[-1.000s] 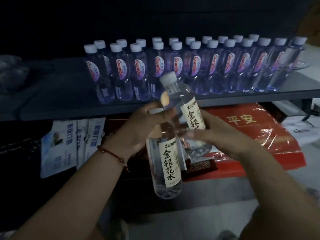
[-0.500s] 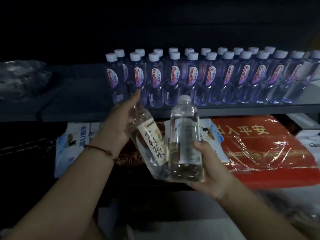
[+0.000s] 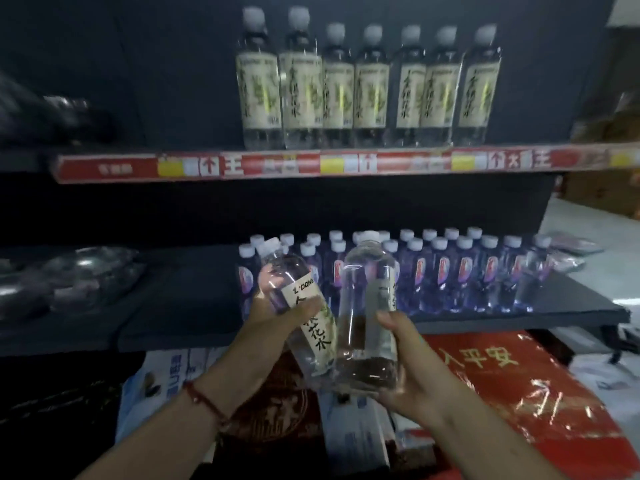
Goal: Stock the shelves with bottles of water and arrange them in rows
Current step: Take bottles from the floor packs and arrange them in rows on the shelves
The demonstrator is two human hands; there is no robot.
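At the left end of the lower shelf we see crumpled clear plastic wrap lying on the dark board, well apart from the bottles. Our left hand, with a red cord bracelet at its wrist, grips a tilted bottle; the fingers curl round its middle over the pale label, and its cap leans up and to the left. Just beside it, our right hand holds an upright bottle near its base, thumb pressed to the front and fingers wrapped behind. The lower ends of the two bottles touch or nearly touch; the blur makes it hard for us to tell which. Both are held in front of the lower shelf's front edge, not resting on it.

Behind the hands, small purple-tinted bottles with white caps stand in rows on the right half of the lower shelf, reaching close to its right end. On the upper shelf, which has a red price strip along its front edge, seven tall bottles with pale labels stand in a row just behind that edge, from the middle towards the right. Under the lower shelf, at the right, lies a red package wrapped in shiny film, with white-and-blue cartons to its left.
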